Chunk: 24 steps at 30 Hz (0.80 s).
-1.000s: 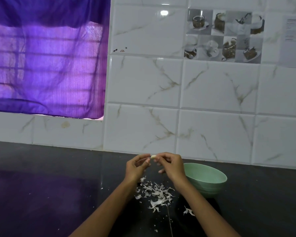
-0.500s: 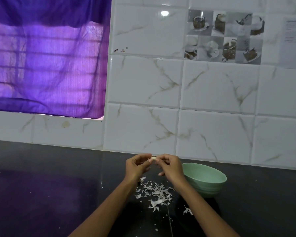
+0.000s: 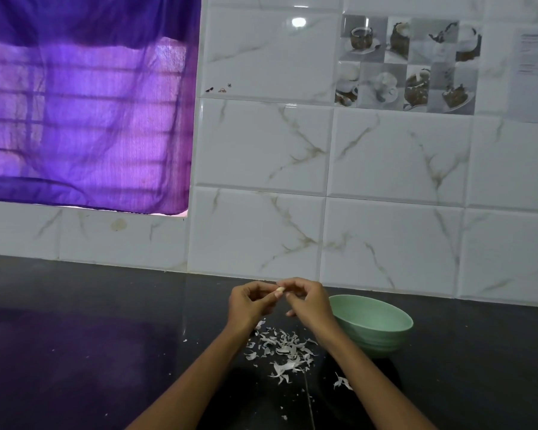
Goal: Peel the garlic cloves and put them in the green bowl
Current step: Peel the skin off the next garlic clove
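Observation:
A small pale garlic clove (image 3: 280,288) is pinched between the fingertips of both hands, raised above the dark counter (image 3: 90,352). My left hand (image 3: 250,302) holds it from the left with curled fingers. My right hand (image 3: 308,301) pinches it from the right, partly covering the near rim of the green bowl (image 3: 376,321). The bowl stands on the counter just right of my right hand; its inside is hidden from this angle. A heap of white garlic skins (image 3: 281,349) lies on the counter below the hands.
A white marble-tiled wall (image 3: 385,197) rises right behind the counter. A purple curtain (image 3: 84,113) covers a window at the upper left. A few stray skin flakes (image 3: 342,382) lie beside my right forearm.
Both hands have stayed together on the clove with small finger movements. The view has shifted slightly. The bowl and the skins have not moved.

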Each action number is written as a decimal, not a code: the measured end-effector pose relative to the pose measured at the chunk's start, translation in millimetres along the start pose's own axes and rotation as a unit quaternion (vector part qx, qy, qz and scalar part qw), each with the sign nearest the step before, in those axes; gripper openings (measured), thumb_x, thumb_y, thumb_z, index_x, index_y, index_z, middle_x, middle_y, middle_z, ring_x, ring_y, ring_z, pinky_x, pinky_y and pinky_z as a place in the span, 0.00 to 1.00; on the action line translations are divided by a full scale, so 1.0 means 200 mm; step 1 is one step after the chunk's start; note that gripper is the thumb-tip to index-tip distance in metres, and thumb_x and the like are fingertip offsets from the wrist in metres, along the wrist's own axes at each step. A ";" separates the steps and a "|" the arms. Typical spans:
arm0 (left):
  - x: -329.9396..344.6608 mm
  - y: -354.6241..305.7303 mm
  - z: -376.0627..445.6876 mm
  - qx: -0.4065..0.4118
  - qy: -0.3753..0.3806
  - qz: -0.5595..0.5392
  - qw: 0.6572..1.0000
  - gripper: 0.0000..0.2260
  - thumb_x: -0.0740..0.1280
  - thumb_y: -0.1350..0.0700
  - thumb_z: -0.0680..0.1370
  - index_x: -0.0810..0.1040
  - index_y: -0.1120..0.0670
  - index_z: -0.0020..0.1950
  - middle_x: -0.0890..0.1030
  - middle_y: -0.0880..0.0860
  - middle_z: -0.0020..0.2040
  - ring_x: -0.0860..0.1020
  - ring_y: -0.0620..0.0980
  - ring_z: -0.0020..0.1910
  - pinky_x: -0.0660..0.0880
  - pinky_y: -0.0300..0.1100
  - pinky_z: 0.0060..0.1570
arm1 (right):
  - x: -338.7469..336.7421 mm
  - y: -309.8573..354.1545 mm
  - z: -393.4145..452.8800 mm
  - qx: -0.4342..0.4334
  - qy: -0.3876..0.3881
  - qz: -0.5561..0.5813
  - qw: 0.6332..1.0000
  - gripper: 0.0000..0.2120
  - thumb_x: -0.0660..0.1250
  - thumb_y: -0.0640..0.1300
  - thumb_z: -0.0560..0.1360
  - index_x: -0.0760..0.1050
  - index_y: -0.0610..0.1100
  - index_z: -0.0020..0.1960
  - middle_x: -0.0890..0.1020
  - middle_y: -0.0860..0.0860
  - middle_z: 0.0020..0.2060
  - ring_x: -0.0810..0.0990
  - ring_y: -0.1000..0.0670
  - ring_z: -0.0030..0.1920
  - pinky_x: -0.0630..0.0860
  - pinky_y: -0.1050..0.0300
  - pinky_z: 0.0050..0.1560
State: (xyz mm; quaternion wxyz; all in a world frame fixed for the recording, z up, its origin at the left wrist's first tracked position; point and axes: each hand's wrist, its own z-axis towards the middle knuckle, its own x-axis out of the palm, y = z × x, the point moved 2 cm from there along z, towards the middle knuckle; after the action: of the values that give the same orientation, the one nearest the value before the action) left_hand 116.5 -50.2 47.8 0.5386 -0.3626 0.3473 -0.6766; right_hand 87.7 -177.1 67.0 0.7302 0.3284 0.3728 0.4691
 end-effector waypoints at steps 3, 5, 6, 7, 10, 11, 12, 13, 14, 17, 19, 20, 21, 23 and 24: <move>0.00 0.00 0.00 0.001 0.002 0.005 1.000 0.04 0.74 0.64 0.69 0.82 0.56 0.39 0.82 0.52 0.31 0.78 0.44 0.30 0.75 0.35 0.31 | 0.00 -0.01 0.00 0.009 -0.001 -0.012 1.000 0.07 0.66 0.36 0.75 0.79 0.43 0.51 0.81 0.49 0.41 0.79 0.54 0.38 0.76 0.64 0.29; -0.01 0.00 0.00 0.001 -0.004 0.003 1.000 0.05 0.74 0.65 0.69 0.82 0.56 0.39 0.82 0.51 0.30 0.78 0.43 0.29 0.74 0.34 0.30 | -0.01 -0.01 0.00 0.009 -0.028 -0.019 0.999 0.07 0.65 0.36 0.76 0.77 0.43 0.52 0.81 0.49 0.41 0.79 0.54 0.35 0.78 0.61 0.30; -0.01 0.00 0.00 0.002 -0.008 0.004 1.000 0.05 0.73 0.66 0.69 0.82 0.56 0.39 0.81 0.50 0.30 0.77 0.42 0.29 0.74 0.34 0.31 | -0.02 -0.01 0.01 0.009 -0.041 -0.011 0.999 0.08 0.64 0.36 0.76 0.77 0.44 0.53 0.81 0.48 0.41 0.78 0.54 0.35 0.78 0.60 0.30; -0.01 0.00 0.01 0.002 -0.011 0.006 1.000 0.06 0.73 0.66 0.69 0.82 0.56 0.39 0.81 0.50 0.30 0.77 0.42 0.29 0.74 0.34 0.31 | -0.03 0.00 0.01 0.011 -0.047 0.005 0.999 0.08 0.63 0.35 0.76 0.77 0.44 0.53 0.81 0.47 0.42 0.78 0.55 0.36 0.77 0.61 0.29; -0.01 0.01 0.01 0.006 -0.010 0.004 1.000 0.06 0.73 0.67 0.69 0.81 0.58 0.40 0.81 0.50 0.30 0.78 0.42 0.29 0.74 0.33 0.31 | -0.04 0.01 0.01 0.022 -0.014 0.042 0.999 0.06 0.64 0.36 0.76 0.78 0.42 0.51 0.82 0.46 0.43 0.79 0.53 0.41 0.76 0.63 0.28; -0.01 0.01 0.01 0.007 -0.008 0.004 1.000 0.06 0.73 0.67 0.68 0.81 0.58 0.40 0.81 0.51 0.31 0.78 0.42 0.30 0.75 0.33 0.31 | -0.04 0.01 0.01 0.023 0.003 0.035 0.999 0.06 0.65 0.36 0.76 0.79 0.42 0.50 0.82 0.46 0.43 0.79 0.54 0.41 0.75 0.63 0.28; -0.01 0.01 0.01 0.008 -0.006 0.006 1.000 0.06 0.74 0.67 0.68 0.81 0.59 0.41 0.81 0.52 0.31 0.79 0.41 0.30 0.75 0.33 0.31 | -0.03 0.01 0.01 0.024 0.015 0.025 0.999 0.05 0.67 0.36 0.75 0.79 0.42 0.48 0.82 0.45 0.42 0.79 0.54 0.41 0.75 0.63 0.28; -0.01 0.01 0.01 0.009 -0.005 0.008 1.000 0.06 0.74 0.67 0.68 0.81 0.59 0.41 0.82 0.53 0.32 0.79 0.41 0.30 0.75 0.33 0.31 | -0.03 0.00 0.01 0.023 0.019 0.020 0.999 0.04 0.68 0.36 0.74 0.79 0.42 0.47 0.82 0.45 0.41 0.79 0.54 0.40 0.75 0.63 0.28; -0.01 0.01 0.01 0.010 -0.006 0.009 1.000 0.06 0.74 0.67 0.68 0.81 0.60 0.42 0.82 0.53 0.33 0.79 0.41 0.30 0.75 0.33 0.31 | -0.03 0.00 0.01 0.021 0.017 0.020 0.999 0.04 0.69 0.35 0.73 0.79 0.43 0.45 0.82 0.45 0.40 0.79 0.54 0.40 0.75 0.63 0.28; -0.02 0.01 0.02 0.017 -0.009 0.009 1.000 0.06 0.74 0.67 0.68 0.81 0.60 0.42 0.81 0.54 0.34 0.79 0.41 0.30 0.75 0.33 0.31 | -0.05 0.00 0.01 0.006 -0.001 0.015 1.000 0.07 0.70 0.33 0.71 0.78 0.45 0.40 0.81 0.46 0.38 0.78 0.54 0.38 0.74 0.64 0.27; -0.01 0.02 0.02 0.017 -0.007 0.008 1.000 0.06 0.74 0.68 0.68 0.81 0.59 0.41 0.81 0.54 0.33 0.78 0.41 0.30 0.75 0.34 0.32 | -0.06 0.00 0.02 -0.008 -0.009 -0.005 1.000 0.08 0.71 0.33 0.71 0.78 0.45 0.38 0.80 0.47 0.36 0.78 0.54 0.36 0.74 0.64 0.27; -0.01 0.02 0.02 0.017 -0.006 0.008 1.000 0.07 0.74 0.68 0.68 0.81 0.58 0.41 0.81 0.54 0.33 0.78 0.42 0.31 0.75 0.34 0.32 | -0.07 0.01 0.02 -0.015 -0.010 -0.014 1.000 0.08 0.71 0.33 0.70 0.78 0.45 0.38 0.80 0.48 0.35 0.77 0.54 0.36 0.74 0.64 0.27; -0.01 0.02 0.02 0.018 -0.006 0.006 1.000 0.07 0.74 0.68 0.68 0.81 0.58 0.41 0.81 0.54 0.33 0.78 0.42 0.31 0.76 0.34 0.32 | -0.07 0.01 0.02 -0.023 -0.006 -0.025 0.999 0.08 0.71 0.33 0.70 0.78 0.46 0.39 0.80 0.49 0.35 0.77 0.54 0.36 0.75 0.64 0.27; -0.01 0.02 0.02 0.019 -0.009 0.005 1.000 0.07 0.74 0.68 0.68 0.81 0.58 0.40 0.81 0.54 0.34 0.79 0.44 0.31 0.76 0.34 0.32 | -0.06 0.03 0.02 -0.047 0.013 -0.058 0.997 0.10 0.71 0.34 0.70 0.78 0.48 0.42 0.80 0.51 0.37 0.78 0.55 0.37 0.75 0.64 0.27; -0.01 0.01 0.02 0.020 -0.010 0.004 1.000 0.07 0.74 0.68 0.67 0.81 0.58 0.40 0.82 0.54 0.34 0.79 0.44 0.32 0.76 0.35 0.32 | -0.06 0.03 0.02 -0.063 0.023 -0.079 0.995 0.11 0.72 0.34 0.70 0.79 0.49 0.43 0.81 0.53 0.37 0.79 0.55 0.37 0.76 0.64 0.28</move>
State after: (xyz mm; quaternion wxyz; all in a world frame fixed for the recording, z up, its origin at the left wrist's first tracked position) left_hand 122.1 -48.2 47.1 0.5518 -0.3571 0.3300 -0.6776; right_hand 84.5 -186.4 76.3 0.7756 0.2404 0.3842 0.4395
